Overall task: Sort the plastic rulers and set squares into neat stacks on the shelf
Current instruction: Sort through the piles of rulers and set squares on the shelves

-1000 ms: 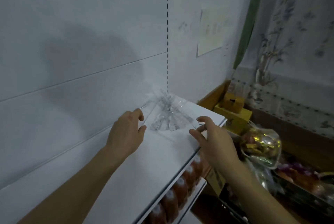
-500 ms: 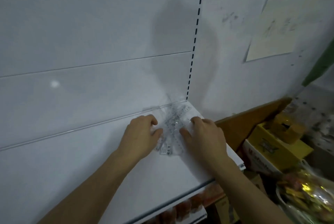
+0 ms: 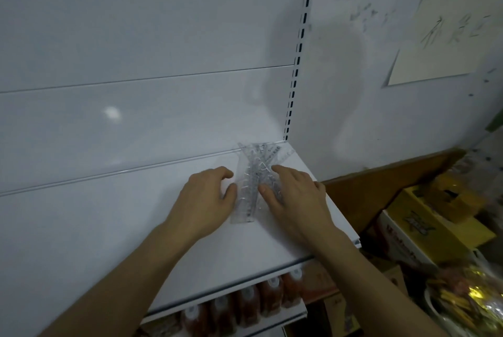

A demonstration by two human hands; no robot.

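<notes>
On the white shelf [image 3: 212, 249], near its back right corner, lies a loose pile of clear plastic rulers [image 3: 251, 181]. The left hand [image 3: 206, 200] touches the pile's left edge, fingers curled; the right hand [image 3: 294, 197] presses flat on its right side. Orange bottles [image 3: 247, 306] stand on the shelf below.

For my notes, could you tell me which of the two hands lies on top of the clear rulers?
The right hand: its fingers rest on the rulers, while the left hand only touches their left edge.
</notes>
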